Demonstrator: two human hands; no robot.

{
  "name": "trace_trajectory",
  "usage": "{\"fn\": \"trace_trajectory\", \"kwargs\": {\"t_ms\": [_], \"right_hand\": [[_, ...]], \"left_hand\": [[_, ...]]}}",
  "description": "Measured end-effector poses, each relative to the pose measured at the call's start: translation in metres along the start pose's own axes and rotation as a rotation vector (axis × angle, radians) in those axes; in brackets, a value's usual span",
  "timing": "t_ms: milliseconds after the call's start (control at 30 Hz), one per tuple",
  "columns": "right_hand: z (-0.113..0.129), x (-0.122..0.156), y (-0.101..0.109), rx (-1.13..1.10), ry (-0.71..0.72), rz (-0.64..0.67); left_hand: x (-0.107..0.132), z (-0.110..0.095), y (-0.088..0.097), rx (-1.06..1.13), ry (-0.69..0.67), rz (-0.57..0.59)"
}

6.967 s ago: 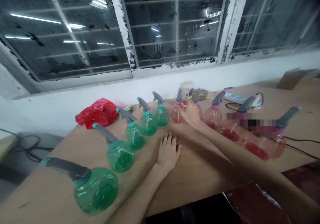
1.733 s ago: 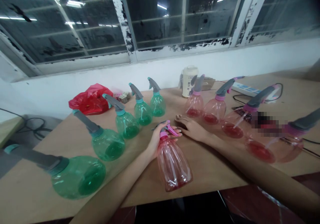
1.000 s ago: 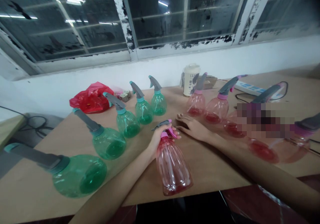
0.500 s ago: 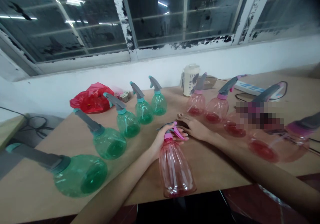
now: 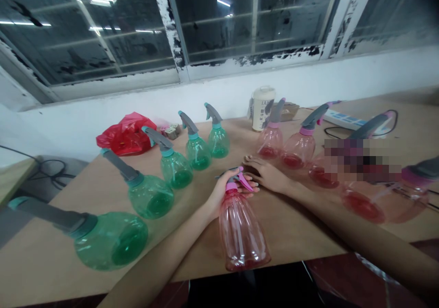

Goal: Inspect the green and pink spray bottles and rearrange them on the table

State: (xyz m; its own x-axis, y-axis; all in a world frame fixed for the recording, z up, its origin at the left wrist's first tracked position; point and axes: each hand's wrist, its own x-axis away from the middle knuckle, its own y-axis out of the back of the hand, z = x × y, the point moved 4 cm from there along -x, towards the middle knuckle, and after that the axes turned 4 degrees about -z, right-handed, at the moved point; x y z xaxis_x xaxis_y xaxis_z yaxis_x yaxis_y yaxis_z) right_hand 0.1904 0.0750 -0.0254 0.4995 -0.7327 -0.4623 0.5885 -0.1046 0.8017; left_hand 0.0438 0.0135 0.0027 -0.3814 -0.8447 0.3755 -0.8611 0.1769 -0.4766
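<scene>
My left hand (image 5: 224, 189) is wrapped around the neck and grey-and-pink trigger head of a clear pink spray bottle (image 5: 243, 235). The bottle's base points toward me, near the table's front edge, and its pink trigger sticks out to the right past my fingers. My right hand (image 5: 262, 173) rests palm down on the table just right of the bottle's head, fingers stretched out and slightly curved, holding nothing. Beyond it is a row of pink spray bottles, the closest being one (image 5: 297, 151) with a grey head. To the left runs a row of green spray bottles (image 5: 176, 168).
A red plastic bag (image 5: 126, 134) lies at the back left beside small blocks (image 5: 170, 132). A white paper cup (image 5: 263, 109) and a power strip (image 5: 356, 122) with black cable are toward the back right. Behind the brown table (image 5: 192, 212) stands a white wall with windows.
Almost nothing differs. Both hands and the held spray bottle stay in place, with only a very slight shift of the view.
</scene>
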Motion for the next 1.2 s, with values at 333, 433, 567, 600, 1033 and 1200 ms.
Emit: {"fn": "trace_trajectory", "kwargs": {"t_ms": [333,433,567,600,1033,1200], "right_hand": [[0.004,0.0,0.002,0.049,0.007,0.023],[0.004,0.0,0.002,0.06,0.008,0.015],[0.004,-0.001,0.002,0.062,0.004,0.003],[0.005,-0.002,0.002,0.065,0.001,0.001],[0.017,-0.004,0.021,0.031,-0.06,0.048],[0.018,-0.004,0.037,0.071,-0.091,0.103]], "left_hand": [[0.003,-0.003,0.003,-0.066,-0.031,-0.036],[0.01,-0.007,0.001,-0.107,-0.065,-0.115],[0.015,-0.014,-0.002,-0.11,-0.124,-0.205],[0.014,-0.016,-0.001,-0.099,-0.141,-0.234],[0.006,-0.071,-0.003,-0.225,-0.518,-0.379],[-0.009,-0.092,-0.031,-0.541,-0.818,-0.414]]}}
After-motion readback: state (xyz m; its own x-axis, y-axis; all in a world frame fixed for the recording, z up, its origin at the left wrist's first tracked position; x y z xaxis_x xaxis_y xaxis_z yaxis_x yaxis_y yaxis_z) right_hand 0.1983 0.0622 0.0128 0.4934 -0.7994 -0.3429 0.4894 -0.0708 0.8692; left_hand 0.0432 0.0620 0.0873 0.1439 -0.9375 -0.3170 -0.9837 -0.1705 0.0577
